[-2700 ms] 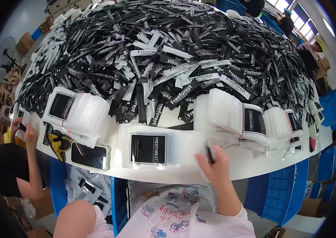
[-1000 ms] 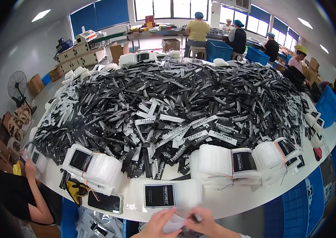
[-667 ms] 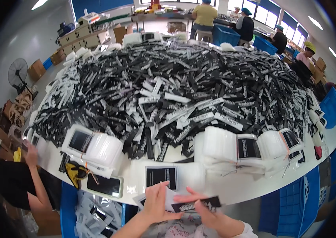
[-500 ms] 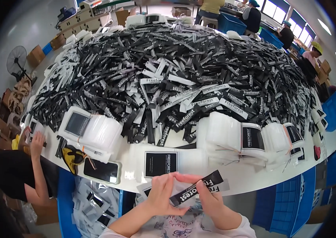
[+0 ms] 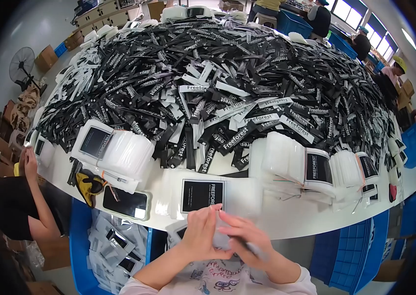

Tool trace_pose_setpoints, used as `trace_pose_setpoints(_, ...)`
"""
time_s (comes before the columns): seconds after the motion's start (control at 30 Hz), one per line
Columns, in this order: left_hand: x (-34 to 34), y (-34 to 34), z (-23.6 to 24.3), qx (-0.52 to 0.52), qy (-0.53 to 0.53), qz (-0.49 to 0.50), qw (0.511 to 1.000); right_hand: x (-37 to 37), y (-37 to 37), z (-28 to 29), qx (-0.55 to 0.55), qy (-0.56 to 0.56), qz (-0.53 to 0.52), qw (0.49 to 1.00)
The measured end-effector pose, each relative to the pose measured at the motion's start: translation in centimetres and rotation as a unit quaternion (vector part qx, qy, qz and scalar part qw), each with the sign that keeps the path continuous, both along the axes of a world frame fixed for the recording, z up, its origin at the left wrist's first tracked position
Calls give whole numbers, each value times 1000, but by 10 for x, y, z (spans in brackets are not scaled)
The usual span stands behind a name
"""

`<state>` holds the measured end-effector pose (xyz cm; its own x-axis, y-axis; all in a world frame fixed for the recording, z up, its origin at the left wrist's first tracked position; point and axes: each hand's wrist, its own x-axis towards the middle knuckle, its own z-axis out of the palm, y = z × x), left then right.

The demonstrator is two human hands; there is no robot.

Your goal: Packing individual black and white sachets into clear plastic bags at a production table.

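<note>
Both my hands are close together over the near edge of the table. My left hand [image 5: 199,235] is closed on a clear plastic bag [image 5: 174,229], whose dark label partly shows to the left of my fingers. My right hand [image 5: 254,243] grips a dark stick packet [image 5: 245,244], smeared by motion and tilted down toward me; whether a second packet lies with it I cannot tell. Just beyond my hands lies a stack of clear bags with a black label [image 5: 203,195]. A large heap of black and white stick packets [image 5: 247,73] covers the table behind.
Banded bag bundles sit at left [image 5: 129,152] and right [image 5: 286,162]. A phone [image 5: 125,202] lies beside a yellow and black object [image 5: 89,186]. A blue bin [image 5: 81,246] below holds filled bags; blue crates [image 5: 350,255] stand at right. A co-worker's arm [image 5: 43,206] is at left.
The packets in my right hand have swung down from their raised, readable slant and are now blurred. My right fingers have lifted and spread. The co-worker's hands at left have come together.
</note>
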<state>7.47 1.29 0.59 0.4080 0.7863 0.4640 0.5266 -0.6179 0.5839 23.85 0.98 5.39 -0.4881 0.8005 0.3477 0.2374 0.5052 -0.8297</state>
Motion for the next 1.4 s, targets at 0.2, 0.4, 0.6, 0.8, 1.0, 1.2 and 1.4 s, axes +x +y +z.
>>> trace_pose_setpoints(0.2,2,2,0,-7,-54,-56,997,15,5,-11,-302,220,15,928)
trace_pose_setpoints(0.4,-1,0,1,-36,-45,-64,996,7,7,-4,-87,165,-188,964)
trace_pose_setpoints(0.6,-2,0,7,-25,0,-75,997,17,-1,-17,89,-123,-29,988)
trace_pose_setpoints(0.8,-17,6,22,-210,-62,-85,972,29,9,-21,64,-135,69,986)
trace_pose_setpoints(1.0,-13,-3,29,-436,-265,5,860,9,6,-16,-5,46,-136,990)
trace_pose_setpoints(1.2,-27,-13,13,-360,-299,-25,883,5,4,-25,-45,11,-36,998)
trace_pose_setpoints(1.4,-89,-29,30,-278,-294,-49,913,-10,46,-21,53,-47,106,992)
